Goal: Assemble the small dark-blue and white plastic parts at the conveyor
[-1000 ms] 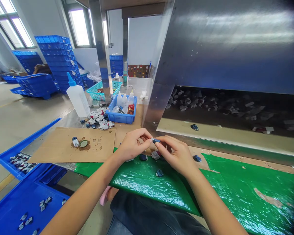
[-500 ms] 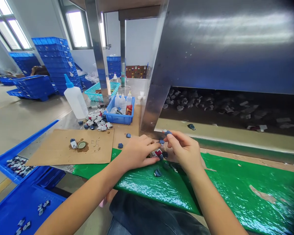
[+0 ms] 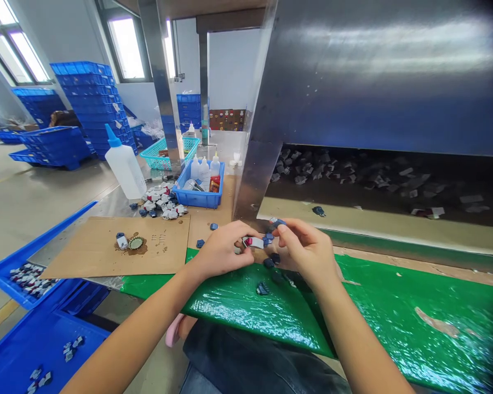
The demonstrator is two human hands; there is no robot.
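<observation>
Between its thumb and fingers my left hand (image 3: 225,247) grips a small white and red piece (image 3: 253,242). Facing it, my right hand (image 3: 306,245) pinches a small dark blue piece (image 3: 276,223). Another blue piece (image 3: 268,238) is at the right end of the white and red one; whether they are joined I cannot tell. Dark pieces (image 3: 271,260) lie just below, between the hands. One more dark piece (image 3: 262,288) rests on the green surface (image 3: 246,317). Two blue pieces (image 3: 200,243) are left of my left hand, on and beside the cardboard.
A cardboard sheet (image 3: 86,241) holds a bottle cap (image 3: 136,243) and a small piece. Behind it are a heap of pieces (image 3: 162,200), a white bottle (image 3: 126,171) and a blue bin of small bottles (image 3: 199,198). A metal housing (image 3: 373,82) rises at right.
My left hand has lifted the white and red piece from among the dark pieces and turned it level. My right hand still holds its blue piece, in nearly the same place.
</observation>
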